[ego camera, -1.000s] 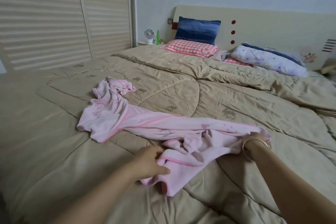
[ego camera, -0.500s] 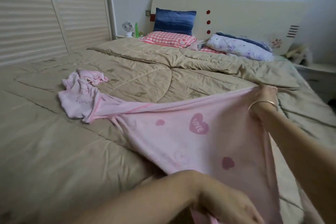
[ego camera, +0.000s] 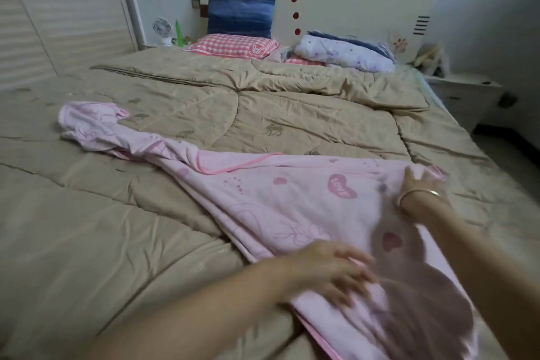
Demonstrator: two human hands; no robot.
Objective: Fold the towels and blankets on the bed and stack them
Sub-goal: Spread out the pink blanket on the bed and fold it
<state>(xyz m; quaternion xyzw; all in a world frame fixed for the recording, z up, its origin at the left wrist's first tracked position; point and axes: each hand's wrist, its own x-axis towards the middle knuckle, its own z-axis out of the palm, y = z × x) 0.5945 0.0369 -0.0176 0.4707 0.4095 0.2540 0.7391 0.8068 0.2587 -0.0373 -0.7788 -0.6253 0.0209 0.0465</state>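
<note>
Fingers of the left grip lie spread and straight on the near part of the pink towel, pressing it flat and holding nothing. The right grip, with a thin bangle on its wrist, rests on the towel's far right corner. Motion blur hides whether its fingers pinch the cloth or only lie on it.

The towel is pale pink with a darker pink bound edge. It is printed with hearts, one of them reading "LOVE", and with faint line drawings. Its long axis runs diagonally across the bed, from a crumpled, twisted end at the far left to a broad part at the near right. That broad part lies spread open under both grips. The whole towel lies on a tan quilt that covers the bed.

At the head of the bed a blue pillow stands against the cream headboard, behind a red-checked pillow. A rolled floral blanket lies to their right. A small white fan and a green bottle stand beside the bed at the left, near louvred wardrobe doors.
</note>
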